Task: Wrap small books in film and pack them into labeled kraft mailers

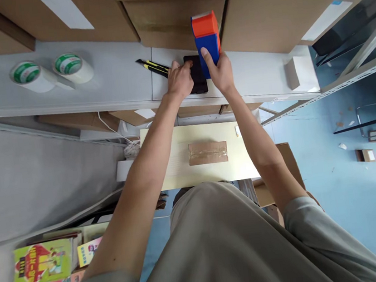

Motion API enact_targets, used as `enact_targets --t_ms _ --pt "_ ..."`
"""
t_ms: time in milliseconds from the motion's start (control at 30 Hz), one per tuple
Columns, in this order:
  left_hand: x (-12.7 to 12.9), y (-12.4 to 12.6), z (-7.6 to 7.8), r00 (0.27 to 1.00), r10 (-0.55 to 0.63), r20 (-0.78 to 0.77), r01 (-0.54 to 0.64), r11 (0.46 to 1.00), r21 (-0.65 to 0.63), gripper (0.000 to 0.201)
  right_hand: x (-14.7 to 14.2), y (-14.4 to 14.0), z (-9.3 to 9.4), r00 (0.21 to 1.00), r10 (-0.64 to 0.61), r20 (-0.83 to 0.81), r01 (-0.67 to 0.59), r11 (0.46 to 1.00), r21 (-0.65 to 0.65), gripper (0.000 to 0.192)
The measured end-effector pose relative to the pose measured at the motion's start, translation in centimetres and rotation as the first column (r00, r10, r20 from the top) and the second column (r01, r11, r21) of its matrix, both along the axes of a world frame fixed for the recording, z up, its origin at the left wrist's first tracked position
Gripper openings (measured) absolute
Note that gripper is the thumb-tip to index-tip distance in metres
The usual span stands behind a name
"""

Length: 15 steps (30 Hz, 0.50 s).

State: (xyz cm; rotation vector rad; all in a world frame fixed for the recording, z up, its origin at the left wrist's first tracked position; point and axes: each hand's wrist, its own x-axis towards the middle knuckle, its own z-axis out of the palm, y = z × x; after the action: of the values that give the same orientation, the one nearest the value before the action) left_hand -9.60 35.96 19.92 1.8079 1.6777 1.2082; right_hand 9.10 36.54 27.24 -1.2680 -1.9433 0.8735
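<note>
Gripping the stiff, light tape dispenser low, right hand is clenching; left hand is resting released on black phone.

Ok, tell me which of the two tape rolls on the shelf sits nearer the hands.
The right-hand tape roll, the one closer to the yellow-and-black utility knife. The other roll lies further left, away from the left hand and right hand.

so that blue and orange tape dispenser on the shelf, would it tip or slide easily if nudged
The tape dispenser stands tall and narrow on the shelf, so it probably tips easily. Its plastic body looks rigid and likely light. The right hand grips its lower blue part, steadying it; the left hand rests on the black device beside it.
</note>
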Motion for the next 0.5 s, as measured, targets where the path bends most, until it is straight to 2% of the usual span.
enact_targets --t_ms 67,133,167,233,300,333,367,400,467,500 --pt "0.1 -0.1 0.6 1.000 0.018 -0.019 -0.018 1.000 -0.005 0.035 0.1 -0.3 -0.3 0.994 -0.108 -0.018 0.107 0.994 -0.016 0.084" --pt "0.1 -1.5 1.2 0.998 0.036 -0.044 -0.037 0.999 -0.017 0.042 0.9 -2.0 0.0 0.988 -0.140 -0.071 0.141 0.990 0.018 0.084" --pt "0.0 -3.0 1.3 0.998 0.047 -0.043 -0.048 0.999 -0.012 0.045 1.7 -3.7 0.3 0.985 -0.144 -0.099 0.148 0.988 0.041 0.085" --pt "0.1 -7.9 0.7 0.997 0.081 0.017 -0.081 0.996 0.039 0.045 3.9 -8.4 0.3 0.978 -0.165 -0.124 0.171 0.984 0.042 0.081" --pt "0.5 -14.7 -1.3 0.982 0.169 0.084 -0.172 0.985 0.033 0.045 6.8 -14.4 -1.0 0.966 -0.242 -0.088 0.244 0.970 0.013 0.072" --pt "0.9 -18.4 -2.8 0.969 0.228 0.095 -0.226 0.974 -0.035 0.045 8.4 -17.4 -2.3 0.956 -0.291 -0.029 0.290 0.957 -0.021 0.069" --pt "1.4 -21.9 -4.4 0.958 0.275 0.082 -0.260 0.953 -0.157 0.042 9.9 -20.1 -3.9 0.939 -0.338 0.056 0.341 0.938 -0.058 0.067" --pt "2.1 -25.2 -6.0 0.951 0.304 0.052 -0.273 0.909 -0.315 0.037 11.4 -22.6 -5.9 0.915 -0.376 0.149 0.391 0.916 -0.090 0.068" --pt "3.5 -30.2 -9.1 0.947 0.322 0.006 -0.251 0.748 -0.614 0.029 13.5 -26.2 -10.2 0.861 -0.404 0.307 0.466 0.870 -0.162 0.071" --pt "4.1 -31.8 -10.4 0.952 0.307 -0.002 -0.226 0.697 -0.680 0.026 14.2 -27.3 -12.3 0.843 -0.407 0.352 0.492 0.848 -0.196 0.072"
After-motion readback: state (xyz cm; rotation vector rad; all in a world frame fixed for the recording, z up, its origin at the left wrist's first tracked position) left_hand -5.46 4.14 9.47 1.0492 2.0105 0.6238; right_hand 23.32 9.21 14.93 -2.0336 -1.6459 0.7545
